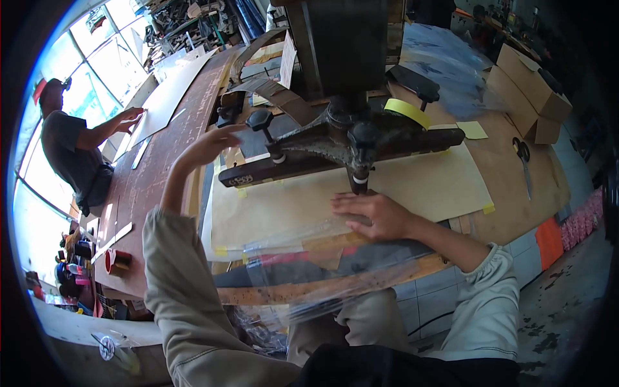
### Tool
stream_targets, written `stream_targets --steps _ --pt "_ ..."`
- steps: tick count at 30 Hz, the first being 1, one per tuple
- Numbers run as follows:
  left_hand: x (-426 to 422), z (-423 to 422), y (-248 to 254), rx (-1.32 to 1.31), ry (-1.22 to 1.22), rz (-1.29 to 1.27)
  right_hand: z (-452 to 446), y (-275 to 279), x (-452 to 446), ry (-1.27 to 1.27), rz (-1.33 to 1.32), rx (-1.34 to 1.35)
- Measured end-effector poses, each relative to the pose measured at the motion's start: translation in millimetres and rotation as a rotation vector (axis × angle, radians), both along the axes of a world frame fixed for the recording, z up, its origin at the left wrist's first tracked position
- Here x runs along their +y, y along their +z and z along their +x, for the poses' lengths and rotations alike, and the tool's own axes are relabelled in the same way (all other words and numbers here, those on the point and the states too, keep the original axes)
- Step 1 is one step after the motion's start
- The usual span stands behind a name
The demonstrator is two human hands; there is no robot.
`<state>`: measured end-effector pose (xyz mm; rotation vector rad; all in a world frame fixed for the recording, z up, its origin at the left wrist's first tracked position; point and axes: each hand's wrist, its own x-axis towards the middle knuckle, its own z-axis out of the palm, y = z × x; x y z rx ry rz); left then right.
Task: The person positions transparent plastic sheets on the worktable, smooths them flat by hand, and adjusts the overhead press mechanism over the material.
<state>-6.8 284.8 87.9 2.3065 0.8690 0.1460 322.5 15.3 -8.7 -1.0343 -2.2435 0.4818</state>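
Observation:
My right hand (382,217) lies flat on a cream sheet (284,216) with its fingers stretched out. Its fingertips are close to the foot of a dark metal machine frame (322,149). My left hand (209,147) is raised beside a black knob (260,120) on that frame, fingers extended. Whether it touches the knob is hard to tell. A long dark bar (248,174) under the frame lies across the sheet. Small yellow tape pieces (488,209) sit at the sheet's edges. Clear plastic film (290,242) spreads along the near edge.
A yellow tape roll (407,113) rests behind the bar. Scissors (524,161) and an open cardboard box (525,97) stand at the right. Across a long brown table (151,177) at the left, another person (71,138) handles a pale board (169,90). A red container (117,261) sits there too.

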Motion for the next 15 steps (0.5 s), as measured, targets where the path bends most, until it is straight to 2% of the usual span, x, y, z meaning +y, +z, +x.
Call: stream_targets --steps 2,4,6,8,9,11,14,15 --pt "-52 -53 -9 -0.204 0.247 0.367 5 -1 0 0.02 -0.007 0.014" --pt "-126 -75 -25 -0.332 0.489 0.466 4 0 -4 0.022 0.168 -0.027" --pt "-183 -94 -77 -0.495 0.551 0.463 4 -1 -7 0.036 0.435 -0.103" --pt "-237 -84 -104 -0.191 0.679 0.619 17 13 -16 -0.026 0.51 -0.129" --pt "-245 -77 -103 -0.174 0.677 0.651 25 21 -21 -0.056 0.542 -0.141" --pt "-257 -71 -96 -0.13 0.675 0.7 52 44 -15 -0.332 1.042 -0.104" --pt "-255 -75 -103 -0.018 0.679 0.689 128 56 -9 -0.703 1.057 -0.203" --pt "-254 -76 -104 -0.031 0.687 0.677 142 53 -11 -0.804 0.975 -0.298"
